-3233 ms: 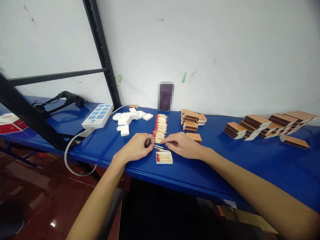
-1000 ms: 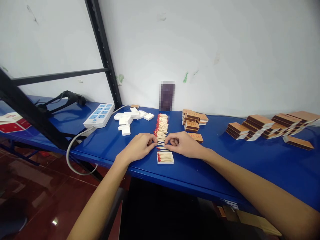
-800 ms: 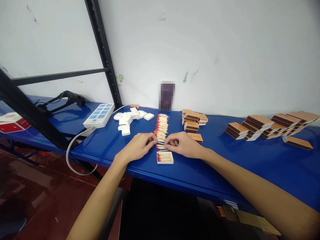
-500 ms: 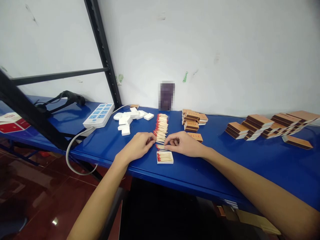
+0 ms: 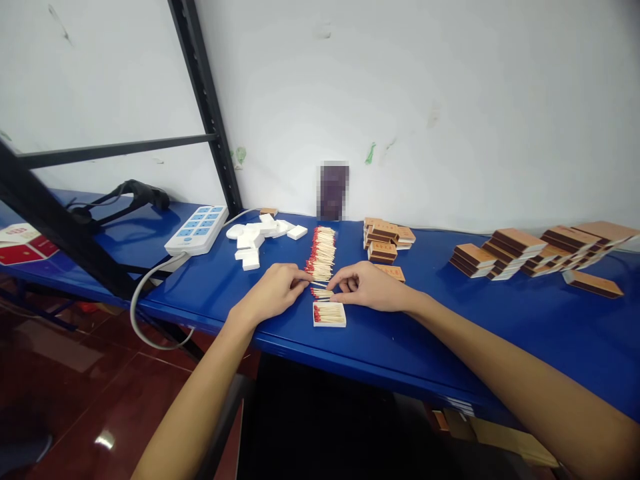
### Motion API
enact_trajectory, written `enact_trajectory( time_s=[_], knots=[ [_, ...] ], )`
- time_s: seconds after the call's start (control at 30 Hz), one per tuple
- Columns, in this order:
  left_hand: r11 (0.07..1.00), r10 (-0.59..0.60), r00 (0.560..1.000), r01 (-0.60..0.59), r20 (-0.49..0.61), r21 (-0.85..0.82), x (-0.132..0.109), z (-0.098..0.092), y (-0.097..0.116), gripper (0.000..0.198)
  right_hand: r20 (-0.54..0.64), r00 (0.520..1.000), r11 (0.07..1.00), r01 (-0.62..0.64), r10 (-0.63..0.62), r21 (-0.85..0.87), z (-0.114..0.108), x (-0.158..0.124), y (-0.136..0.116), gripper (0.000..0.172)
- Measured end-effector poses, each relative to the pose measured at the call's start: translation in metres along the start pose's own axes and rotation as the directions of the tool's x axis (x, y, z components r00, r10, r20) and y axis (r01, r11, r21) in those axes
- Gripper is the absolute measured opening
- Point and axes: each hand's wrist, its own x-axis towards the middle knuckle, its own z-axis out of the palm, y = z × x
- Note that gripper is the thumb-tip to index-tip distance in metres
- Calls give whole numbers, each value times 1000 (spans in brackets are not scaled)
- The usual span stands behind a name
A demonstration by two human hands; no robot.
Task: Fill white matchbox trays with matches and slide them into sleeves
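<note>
A long row of red-tipped matches (image 5: 320,252) lies on the blue table (image 5: 500,327). At its near end, a small bunch of matches (image 5: 321,292) sits between my two hands. My left hand (image 5: 273,291) pinches the bunch at its red tips. From the other side, my right hand (image 5: 367,287) pinches its plain ends. Just in front of both hands lies a white matchbox tray (image 5: 329,314) with matches in it.
Brown matchbox sleeves are piled behind my right hand (image 5: 386,241) and stacked at the far right (image 5: 540,253). White empty trays (image 5: 257,239) and a power strip (image 5: 196,230) with its cable lie at the left. A black shelf post (image 5: 205,100) rises behind.
My hands have drawn a small bunch of matches off the near end of the row, a little toward the tray. The fingers stay pinched on it.
</note>
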Motion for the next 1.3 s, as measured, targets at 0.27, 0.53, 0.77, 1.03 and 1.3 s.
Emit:
enact_trajectory(
  time_s=[0.27,0.53,0.77,1.03,1.3],
  knots=[
    [1000,6,1000,-5,9,-11,0,0,4,23,-46,999,999,-1,-1,-37,4,0,-3,31],
    [999,3,999,-2,35,-32,-1,-3,8,24,-95,995,999,-2,-3,-52,6,0,-2,26],
    [999,3,999,-1,39,-48,-2,-4,9,23,-113,994,998,0,-8,-68,7,0,-3,25],
    [996,2,1000,0,22,-85,-2,-4,9,21,-104,995,997,0,-8,-81,7,0,-3,26],
    [1000,-17,1000,16,-13,-23,-1,-3,4,22,-96,995,997,7,-13,-71,6,-1,-5,25]
  ],
)
